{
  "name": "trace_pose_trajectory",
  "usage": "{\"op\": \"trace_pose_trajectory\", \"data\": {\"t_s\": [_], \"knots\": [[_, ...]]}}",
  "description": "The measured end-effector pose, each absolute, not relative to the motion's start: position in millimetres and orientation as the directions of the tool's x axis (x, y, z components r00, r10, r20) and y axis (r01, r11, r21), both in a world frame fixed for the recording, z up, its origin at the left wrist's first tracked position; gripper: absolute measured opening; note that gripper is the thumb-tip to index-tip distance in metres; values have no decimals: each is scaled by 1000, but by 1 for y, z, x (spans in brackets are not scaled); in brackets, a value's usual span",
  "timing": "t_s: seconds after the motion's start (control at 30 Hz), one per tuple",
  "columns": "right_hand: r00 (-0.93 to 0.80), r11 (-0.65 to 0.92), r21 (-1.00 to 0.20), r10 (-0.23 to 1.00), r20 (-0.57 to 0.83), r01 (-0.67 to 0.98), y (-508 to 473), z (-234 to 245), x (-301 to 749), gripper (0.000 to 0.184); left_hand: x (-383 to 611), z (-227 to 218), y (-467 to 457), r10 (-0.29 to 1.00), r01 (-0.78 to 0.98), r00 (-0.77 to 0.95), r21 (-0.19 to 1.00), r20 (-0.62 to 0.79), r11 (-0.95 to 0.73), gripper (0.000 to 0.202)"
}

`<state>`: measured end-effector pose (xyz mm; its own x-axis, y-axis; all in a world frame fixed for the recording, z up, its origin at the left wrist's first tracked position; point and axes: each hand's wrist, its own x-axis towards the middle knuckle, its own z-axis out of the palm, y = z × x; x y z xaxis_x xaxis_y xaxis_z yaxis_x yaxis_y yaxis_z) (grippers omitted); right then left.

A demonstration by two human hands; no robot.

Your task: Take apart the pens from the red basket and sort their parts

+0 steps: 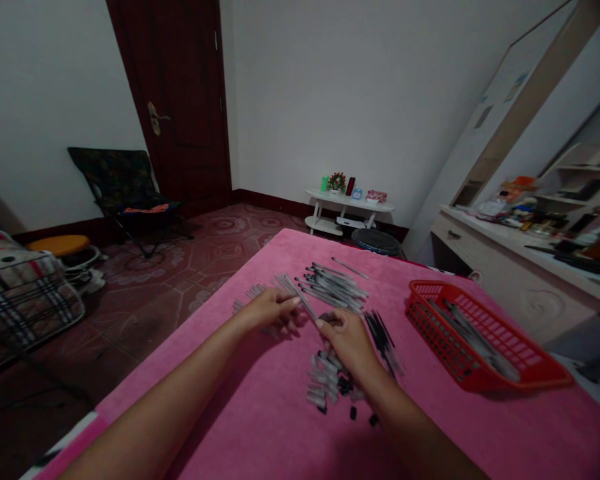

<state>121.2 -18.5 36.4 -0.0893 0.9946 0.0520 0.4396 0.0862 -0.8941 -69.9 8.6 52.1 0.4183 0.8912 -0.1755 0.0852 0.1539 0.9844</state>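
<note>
My left hand (269, 308) is closed around a clear pen barrel (300, 297) that points up and to the left over the pink table (240, 413). My right hand (344, 337) pinches the lower end of the same barrel. Behind the hands lies a pile of clear pen barrels (333, 287). To the right of my right hand lies a bunch of thin black refills (383, 333). A heap of clear pen caps (323, 380) and small black end pieces (353, 413) sits under my right wrist.
A red plastic basket (530, 367) with several finished pens stands at the right of the table. Beyond are a dresser (505, 280), a small white table (347, 200), a folding chair (125, 193), a dark door (180, 100) and a wire basket (25, 300).
</note>
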Motion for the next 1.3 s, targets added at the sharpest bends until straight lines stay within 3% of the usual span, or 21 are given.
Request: {"op": "trace_pose_trajectory", "data": {"t_s": [0.1,0.13,0.2,0.23,0.3,0.4,0.47,0.6,0.87,0.93,1.0,1.07,1.13,1.2,1.3], "knots": [[-99,4,-970,995,-20,241,-41,33,123,18,-42,48,0,948,-122,310,992,75,-38,48],[-113,-11,-983,993,-32,184,-47,32,123,19,-35,48,-3,948,-112,286,987,140,-112,44],[-127,-38,-997,991,-46,68,-56,33,126,24,-27,50,-10,922,71,263,948,284,-312,31],[-125,-50,-999,991,-51,9,-59,34,128,27,-27,54,-14,888,232,276,871,368,-433,26],[-125,-79,-991,990,-64,-113,-63,37,136,36,-28,63,-22,795,577,360,553,488,-601,28],[-165,-124,-960,983,-84,-251,-65,42,151,44,-31,76,-30,711,771,508,111,486,-627,29],[-188,-155,-951,976,-107,-266,-64,44,158,44,-30,79,-32,688,779,569,-26,450,-627,25],[-183,-172,-969,973,-139,-178,-60,40,163,36,-28,77,-29,656,750,621,-82,429,-657,21],[-48,-147,-976,987,-156,158,-47,54,196,18,-56,89,-12,699,788,555,-17,452,-615,30],[-15,-159,-950,986,-169,269,-45,64,215,10,-68,91,-6,754,835,444,81,485,-544,27],[39,-169,-921,985,-166,350,-43,73,234,6,-77,91,1,821,840,248,308,514,-446,20],[68,-193,-879,981,-182,436,-42,79,249,7,-81,86,6,900,660,76,655,429,-367,18],[75,-187,-788,981,-177,586,-40,82,259,9,-79,81,9,969,294,14,926,245,-239,22],[96,-149,-605,988,-119,782,-39,81,262,12,-73,76,8,996,-19,56,998,68,-67,29],[150,-146,-292,989,-8,945,-38,78,259,15,-66,73,5,990,-209,117,973,-75,98,28]]}}
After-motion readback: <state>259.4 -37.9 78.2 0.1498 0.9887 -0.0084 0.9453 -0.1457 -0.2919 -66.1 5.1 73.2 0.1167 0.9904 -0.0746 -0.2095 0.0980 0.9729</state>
